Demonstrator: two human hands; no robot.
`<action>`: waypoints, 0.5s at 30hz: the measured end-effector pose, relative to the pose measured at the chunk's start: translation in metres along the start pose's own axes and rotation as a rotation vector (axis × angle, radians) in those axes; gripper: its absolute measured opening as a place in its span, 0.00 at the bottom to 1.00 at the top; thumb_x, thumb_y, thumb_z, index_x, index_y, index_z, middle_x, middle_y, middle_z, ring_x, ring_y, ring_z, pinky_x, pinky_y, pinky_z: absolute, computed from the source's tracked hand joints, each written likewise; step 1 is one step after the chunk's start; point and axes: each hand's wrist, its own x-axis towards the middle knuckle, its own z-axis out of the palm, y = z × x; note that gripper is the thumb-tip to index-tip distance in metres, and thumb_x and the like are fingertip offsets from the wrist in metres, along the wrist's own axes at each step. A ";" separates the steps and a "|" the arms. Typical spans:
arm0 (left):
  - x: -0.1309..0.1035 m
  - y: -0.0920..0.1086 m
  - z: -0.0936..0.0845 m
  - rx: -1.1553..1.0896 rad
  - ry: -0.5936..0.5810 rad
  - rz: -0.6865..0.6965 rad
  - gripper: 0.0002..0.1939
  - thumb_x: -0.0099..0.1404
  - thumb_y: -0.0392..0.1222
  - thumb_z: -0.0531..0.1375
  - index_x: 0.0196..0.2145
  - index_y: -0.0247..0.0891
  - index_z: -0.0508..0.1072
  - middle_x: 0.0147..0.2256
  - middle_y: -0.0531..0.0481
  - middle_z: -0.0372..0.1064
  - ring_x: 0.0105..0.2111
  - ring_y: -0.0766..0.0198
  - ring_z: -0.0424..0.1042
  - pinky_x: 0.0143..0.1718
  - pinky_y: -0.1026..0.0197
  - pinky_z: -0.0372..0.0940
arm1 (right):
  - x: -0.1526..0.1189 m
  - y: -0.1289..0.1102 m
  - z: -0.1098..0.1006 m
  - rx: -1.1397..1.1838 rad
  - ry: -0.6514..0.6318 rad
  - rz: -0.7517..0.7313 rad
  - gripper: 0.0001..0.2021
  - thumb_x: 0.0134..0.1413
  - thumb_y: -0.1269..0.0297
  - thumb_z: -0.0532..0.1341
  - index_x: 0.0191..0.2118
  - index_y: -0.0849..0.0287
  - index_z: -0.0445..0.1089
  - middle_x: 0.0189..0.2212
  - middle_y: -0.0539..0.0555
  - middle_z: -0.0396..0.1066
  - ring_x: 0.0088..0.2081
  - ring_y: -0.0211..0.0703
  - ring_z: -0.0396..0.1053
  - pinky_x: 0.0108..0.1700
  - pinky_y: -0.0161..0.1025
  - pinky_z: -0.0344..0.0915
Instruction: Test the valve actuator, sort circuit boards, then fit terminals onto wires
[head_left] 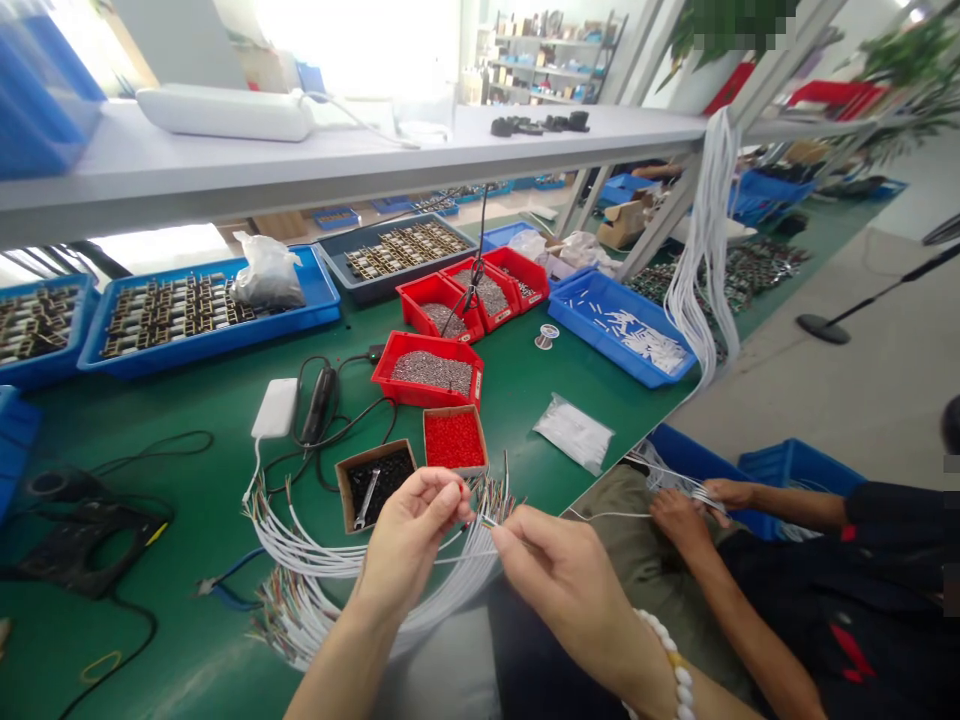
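Note:
Thumb and fingertips of my left hand (420,525) are pinched on a tiny red piece (461,490). My right hand (559,580), with a white bead bracelet at the wrist, grips the end of a white cable (491,524) whose thin coloured wires point toward the left fingertips. Beneath and beside both hands, a bundle of white cables (450,592) curves over the bench edge, with stripped coloured ends. Just beyond my left hand stand a box of small red pieces (454,440) and a box of black pieces (386,468) with a wrench (366,498) lying in it.
Red bins (427,372) of small metal parts stand behind the boxes. Blue trays (217,310) line the back under a shelf (375,160). A plastic bag (574,432) and solder spool (547,336) lie at the right. A person (795,600) handles white cables at the right.

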 end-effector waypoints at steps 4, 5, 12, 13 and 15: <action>-0.035 0.018 0.003 -0.334 -0.027 -0.065 0.13 0.54 0.47 0.70 0.30 0.37 0.74 0.26 0.54 0.71 0.25 0.73 0.69 0.31 0.69 0.66 | 0.001 -0.008 0.004 -0.032 0.030 -0.130 0.17 0.62 0.68 0.54 0.21 0.59 0.56 0.17 0.44 0.52 0.19 0.30 0.51 0.24 0.32 0.48; -0.038 0.019 0.004 -0.409 -0.036 -0.072 0.11 0.54 0.44 0.70 0.30 0.37 0.75 0.26 0.54 0.71 0.25 0.73 0.70 0.31 0.70 0.66 | 0.002 -0.009 0.004 -0.041 0.036 -0.155 0.17 0.62 0.68 0.54 0.21 0.59 0.56 0.17 0.44 0.53 0.19 0.30 0.52 0.24 0.32 0.48; -0.041 0.023 0.007 -0.476 -0.039 -0.009 0.05 0.56 0.39 0.69 0.30 0.38 0.77 0.27 0.54 0.73 0.25 0.74 0.71 0.31 0.73 0.66 | 0.002 -0.010 0.007 -0.059 0.000 -0.195 0.16 0.62 0.68 0.54 0.22 0.60 0.62 0.18 0.45 0.57 0.20 0.31 0.54 0.25 0.32 0.50; -0.041 0.025 0.008 -0.455 -0.038 -0.005 0.05 0.56 0.39 0.69 0.30 0.38 0.77 0.27 0.54 0.73 0.25 0.74 0.71 0.31 0.73 0.66 | 0.002 -0.010 0.007 -0.055 -0.004 -0.191 0.16 0.62 0.68 0.54 0.22 0.60 0.61 0.17 0.45 0.56 0.20 0.31 0.54 0.25 0.32 0.49; -0.042 0.028 0.008 -0.405 -0.031 0.000 0.05 0.55 0.40 0.70 0.29 0.38 0.77 0.27 0.55 0.74 0.26 0.74 0.71 0.32 0.73 0.66 | 0.001 -0.010 0.008 -0.044 -0.007 -0.186 0.17 0.62 0.68 0.54 0.21 0.60 0.58 0.17 0.44 0.54 0.20 0.30 0.52 0.24 0.32 0.48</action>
